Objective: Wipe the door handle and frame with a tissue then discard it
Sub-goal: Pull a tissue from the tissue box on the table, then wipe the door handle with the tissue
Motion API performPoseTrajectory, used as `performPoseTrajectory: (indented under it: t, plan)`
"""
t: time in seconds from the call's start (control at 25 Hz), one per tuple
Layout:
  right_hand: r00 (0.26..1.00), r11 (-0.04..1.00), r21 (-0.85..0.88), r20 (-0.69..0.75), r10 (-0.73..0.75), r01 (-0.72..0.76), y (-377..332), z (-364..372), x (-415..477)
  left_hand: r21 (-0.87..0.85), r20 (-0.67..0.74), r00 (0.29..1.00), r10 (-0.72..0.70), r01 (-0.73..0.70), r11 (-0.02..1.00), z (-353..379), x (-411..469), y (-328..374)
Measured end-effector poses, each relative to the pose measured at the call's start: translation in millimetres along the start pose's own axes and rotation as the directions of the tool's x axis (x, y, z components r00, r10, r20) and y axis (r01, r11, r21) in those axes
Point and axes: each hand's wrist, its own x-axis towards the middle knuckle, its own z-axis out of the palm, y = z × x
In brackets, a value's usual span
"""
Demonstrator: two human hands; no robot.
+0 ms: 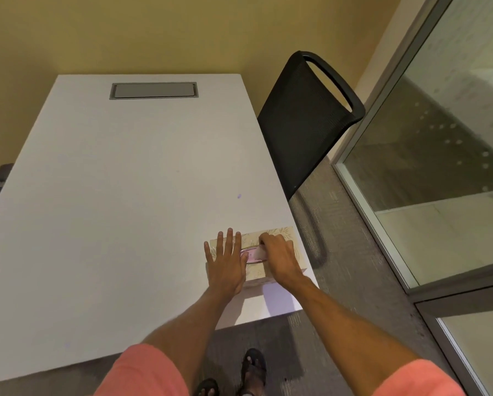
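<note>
A white table [111, 195] carries a patterned tissue box [279, 234] near its right front corner.

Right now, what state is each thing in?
tissue box: on table, held down
left hand: flat, open on box
right hand: pinching tissue at slot
cable hatch: closed
chair: empty, beside table

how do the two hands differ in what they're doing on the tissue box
The left hand lies flat with fingers spread, pressing on the tissue box; the right hand is curled, fingertips pinching at a pink tissue in the opening. The left sits over the box's left end, the right over its middle. Both touch the box.
</note>
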Motion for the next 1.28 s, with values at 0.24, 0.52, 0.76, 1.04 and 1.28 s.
performPoseTrajectory:
  t: [0.24, 0.52, 0.76, 1.04, 1.28]
  plan:
    - [0.952, 0.911, 0.371, -0.168, 0.257, -0.18, -14, -21, 8, -0.022, 0.031, 1.0, 0.003, -0.002, 1.0, -5, 2, 2]
    - [0.835, 0.694, 0.681, -0.225, 0.502, -0.235, -11, -50, -9, -0.828, 0.3, 0.915, -0.268, 0.39, 0.404, -78, 21, 40]
    - [0.78, 0.563, 0.815, -0.266, 0.567, -0.132, -7, -60, -63, -0.82, 0.569, 0.822, -0.02, 0.566, -0.082, -121, 22, 73]
    - [0.622, 0.134, 0.991, -0.104, 0.776, -0.001, 57, -74, -136, -0.745, 0.635, 0.715, 0.292, 0.667, -0.016, -126, 0, 154]
    - [0.658, -0.084, 0.992, 0.002, 0.753, 0.093, 135, -101, -206, -0.678, 0.647, 0.569, 0.508, 0.734, 0.042, -116, -18, 262]
